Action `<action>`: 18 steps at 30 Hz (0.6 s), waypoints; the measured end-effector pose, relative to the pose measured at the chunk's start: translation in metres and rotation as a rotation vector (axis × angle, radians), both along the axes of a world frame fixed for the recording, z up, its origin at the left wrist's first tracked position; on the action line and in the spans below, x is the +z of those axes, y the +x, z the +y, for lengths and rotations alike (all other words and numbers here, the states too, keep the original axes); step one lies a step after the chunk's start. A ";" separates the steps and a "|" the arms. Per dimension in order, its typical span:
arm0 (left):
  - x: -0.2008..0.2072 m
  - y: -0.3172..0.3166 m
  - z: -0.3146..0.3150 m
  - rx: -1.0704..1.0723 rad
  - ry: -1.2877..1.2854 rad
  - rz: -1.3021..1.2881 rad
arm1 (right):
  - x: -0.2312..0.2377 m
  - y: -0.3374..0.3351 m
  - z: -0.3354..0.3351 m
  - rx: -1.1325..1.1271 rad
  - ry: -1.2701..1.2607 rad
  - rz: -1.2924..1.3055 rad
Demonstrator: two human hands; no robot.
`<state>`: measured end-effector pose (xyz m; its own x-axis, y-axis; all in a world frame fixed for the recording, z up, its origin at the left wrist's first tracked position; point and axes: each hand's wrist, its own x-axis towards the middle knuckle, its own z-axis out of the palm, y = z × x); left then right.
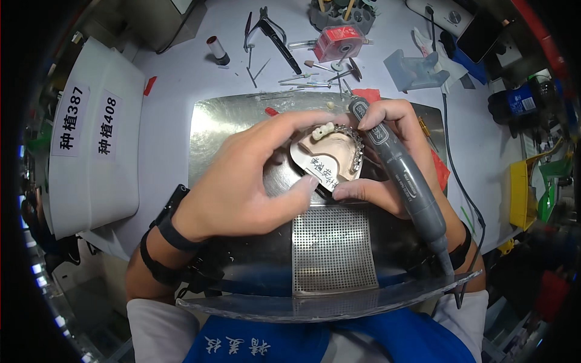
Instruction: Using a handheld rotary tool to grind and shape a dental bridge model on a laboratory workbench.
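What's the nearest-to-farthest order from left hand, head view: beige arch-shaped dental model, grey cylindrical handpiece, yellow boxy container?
1. Dental model: touching the left hand.
2. Handpiece: in the right hand.
3. Yellow container: far right.

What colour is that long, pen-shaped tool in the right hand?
The long, pen-shaped tool is dark grey with small whitish markings, seen best in the head view.

Left grip (pixel 233 181) curls round the left side of the dental model (pixel 327 157), thumb at the near edge; right grip (pixel 393 160) closes in opposite, its thumb at that edge too! The grey handpiece (pixel 402 175) slants across the right fingers, tip pointing away. Below, the steel tray (pixel 209 130) and perforated plate (pixel 333 251); beyond, pliers (pixel 279 45) and a red case (pixel 339 45) on the white counter (pixel 175 72).
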<state>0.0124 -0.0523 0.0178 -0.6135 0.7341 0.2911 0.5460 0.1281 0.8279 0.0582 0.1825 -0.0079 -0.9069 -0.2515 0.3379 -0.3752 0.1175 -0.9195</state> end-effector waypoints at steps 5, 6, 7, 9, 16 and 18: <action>-0.007 0.013 0.017 0.320 -0.018 -0.050 | 0.004 0.006 -0.001 0.019 0.028 -0.017; -0.009 0.014 0.018 0.371 -0.071 0.029 | 0.004 0.005 -0.001 0.015 0.018 -0.018; -0.011 0.014 0.017 0.366 -0.082 0.030 | 0.004 0.005 -0.001 0.013 0.022 -0.034; -0.013 0.013 0.018 0.354 -0.038 0.073 | 0.003 0.007 -0.003 -0.009 -0.005 -0.079; -0.010 0.009 0.021 0.325 -0.052 0.034 | 0.006 0.007 -0.003 -0.008 0.021 -0.142; -0.014 0.008 0.024 0.357 0.058 0.016 | 0.009 0.008 -0.003 -0.005 0.048 -0.178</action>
<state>0.0202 -0.0282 0.0036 -0.8234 0.4559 0.3379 0.4885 0.2662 0.8310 0.0661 0.1794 0.0013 -0.9527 -0.2585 0.1599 -0.2066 0.1645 -0.9645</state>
